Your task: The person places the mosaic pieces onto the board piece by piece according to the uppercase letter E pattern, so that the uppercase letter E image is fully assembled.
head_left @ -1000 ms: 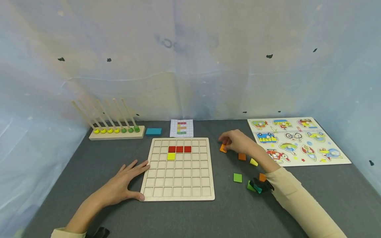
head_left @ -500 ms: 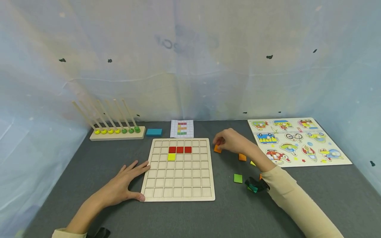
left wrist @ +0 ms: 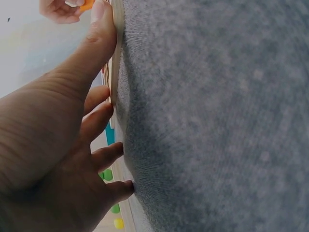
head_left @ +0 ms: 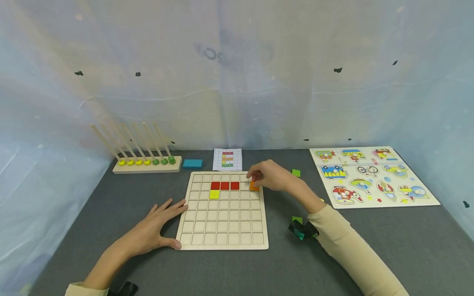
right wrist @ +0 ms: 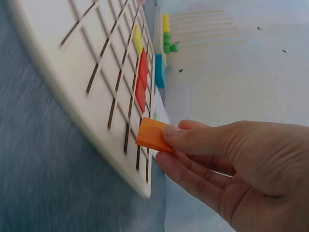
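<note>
A wooden grid board [head_left: 222,226] lies on the dark table, with three red tiles [head_left: 224,186] in a row and a yellow tile [head_left: 214,194] under the leftmost one. My right hand [head_left: 272,176] pinches an orange tile [right wrist: 153,134] between thumb and fingers, over the board's upper right edge. My left hand [head_left: 153,226] is spread, its thumb and fingertips at the board's left edge; the left wrist view shows the thumb [left wrist: 99,34] right on that edge.
Behind the board are a printed pattern card [head_left: 227,159], a blue block [head_left: 193,164] and a bead-peg stand [head_left: 148,168]. A picture puzzle board [head_left: 374,176] lies right. Green tiles [head_left: 296,172] lie right of the grid; the right forearm [head_left: 344,242] covers others.
My right hand has carried the orange tile leftward from the table to over the grid board's right edge. The left hand has stayed in place.
</note>
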### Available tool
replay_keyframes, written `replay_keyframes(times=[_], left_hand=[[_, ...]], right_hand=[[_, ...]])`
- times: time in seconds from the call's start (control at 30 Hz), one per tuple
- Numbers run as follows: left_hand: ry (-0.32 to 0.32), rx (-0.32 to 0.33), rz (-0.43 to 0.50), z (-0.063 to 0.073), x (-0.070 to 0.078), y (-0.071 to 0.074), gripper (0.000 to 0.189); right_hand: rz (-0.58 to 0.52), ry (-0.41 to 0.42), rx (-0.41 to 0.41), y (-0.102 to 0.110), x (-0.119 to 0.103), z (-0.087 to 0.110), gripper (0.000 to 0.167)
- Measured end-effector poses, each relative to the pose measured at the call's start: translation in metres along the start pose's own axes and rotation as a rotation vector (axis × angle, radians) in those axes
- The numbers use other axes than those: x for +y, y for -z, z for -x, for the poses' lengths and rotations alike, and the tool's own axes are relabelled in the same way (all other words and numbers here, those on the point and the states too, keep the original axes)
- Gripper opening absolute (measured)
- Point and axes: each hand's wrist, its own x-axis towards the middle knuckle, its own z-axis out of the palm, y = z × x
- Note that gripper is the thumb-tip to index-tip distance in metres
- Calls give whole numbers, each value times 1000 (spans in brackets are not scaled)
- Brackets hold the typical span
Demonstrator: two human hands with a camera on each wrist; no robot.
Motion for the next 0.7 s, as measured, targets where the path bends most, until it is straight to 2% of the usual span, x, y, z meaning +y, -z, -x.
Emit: replay_keyframes(times=[0.27, 0.53, 0.7], left_hand=[[5, -1, -7, -1, 0, 0, 104], [11, -5, -16, -2, 1, 1, 104], [18, -6, -12, -1, 1, 0, 104]], right_hand=[[-24, 72, -21, -18, -20, -19, 21], [-72, 111, -41, -37, -43, -37, 19], [-75, 155, -76, -50, -53, -46, 21]])
